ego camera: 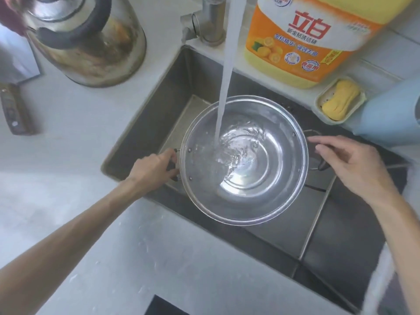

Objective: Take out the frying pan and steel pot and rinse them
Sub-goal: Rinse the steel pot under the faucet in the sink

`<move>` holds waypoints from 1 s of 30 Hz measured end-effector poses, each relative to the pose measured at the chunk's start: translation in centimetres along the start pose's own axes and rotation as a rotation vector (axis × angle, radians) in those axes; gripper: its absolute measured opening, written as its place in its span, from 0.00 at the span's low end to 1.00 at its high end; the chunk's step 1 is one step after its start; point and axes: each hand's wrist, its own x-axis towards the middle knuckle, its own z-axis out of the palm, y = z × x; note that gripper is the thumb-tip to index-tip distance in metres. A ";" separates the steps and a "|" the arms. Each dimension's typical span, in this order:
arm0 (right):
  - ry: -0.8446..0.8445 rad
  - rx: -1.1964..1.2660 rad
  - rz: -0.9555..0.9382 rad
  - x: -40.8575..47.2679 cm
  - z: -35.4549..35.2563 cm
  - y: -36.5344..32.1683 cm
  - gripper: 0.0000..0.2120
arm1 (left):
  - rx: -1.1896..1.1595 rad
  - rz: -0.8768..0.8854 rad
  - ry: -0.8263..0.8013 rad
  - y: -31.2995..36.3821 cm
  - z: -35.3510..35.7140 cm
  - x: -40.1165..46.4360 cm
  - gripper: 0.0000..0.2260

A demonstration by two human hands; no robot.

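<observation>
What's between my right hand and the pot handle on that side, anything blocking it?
Nothing visible. The right hand hovers open just beside the steel pot, with its right handle partly under the fingers. The left hand already grips the opposite handle.

Silver steel pot [245,196]; yellow-orange detergent bottle [302,42]; yellow soap [341,100]; possibly brown-stained kettle [91,42].

**Pot in the sink, under the tap**

The steel pot [244,160] sits in the sink [141,123], below the tap [208,21]. A kettle [91,39] stands on the bench [68,155] to the left; a detergent bottle [304,39] and soap dish [341,100] stand behind right.
</observation>
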 end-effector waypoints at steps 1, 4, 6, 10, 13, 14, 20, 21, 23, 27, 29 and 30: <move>0.042 -0.021 -0.031 -0.2 0.0 0.1 0.11 | -0.029 -0.003 0.035 0.3 -0.2 0.0 0.07; 0.142 -0.026 -0.045 -1.4 0.9 1.4 0.08 | -0.204 0.052 0.210 0.2 -1.5 -0.5 0.06; 0.176 0.004 0.012 -2.4 2.5 2.6 0.13 | -0.287 0.217 0.379 -0.8 -2.7 -1.1 0.11; 0.114 0.218 0.245 -3.7 7.4 4.7 0.23 | -0.247 0.481 0.510 -2.3 -5.3 -1.8 0.14; -0.052 0.271 0.326 -3.9 10.4 6.7 0.20 | -0.247 0.478 0.514 -1.6 -7.3 -2.5 0.16; -0.114 0.285 0.335 -3.9 10.8 6.9 0.15 | -0.269 0.435 0.505 -1.2 -7.8 -2.6 0.17; -0.177 0.252 0.358 -1.6 7.1 6.1 0.09 | -0.189 0.093 0.241 -1.6 -6.9 -2.2 0.17; -0.171 0.207 0.325 -1.1 6.0 5.6 0.10 | -0.147 0.073 0.167 -2.1 -6.0 -2.0 0.15; -0.164 0.101 0.223 -0.3 3.7 4.0 0.10 | -0.112 0.025 0.011 -2.6 -4.5 -1.7 0.10; -0.072 -0.060 -0.028 0.9 -0.1 0.4 0.10 | -0.088 -0.003 -0.110 -1.7 -1.9 -1.1 0.07; -0.002 -0.085 -0.134 1.0 -0.8 -0.4 0.10 | -0.125 -0.009 -0.062 -1.0 -1.6 -0.8 0.05; 0.031 -0.112 -0.181 0.9 -1.0 -0.6 0.10 | -0.150 -0.015 -0.036 -0.8 -1.8 -0.7 0.06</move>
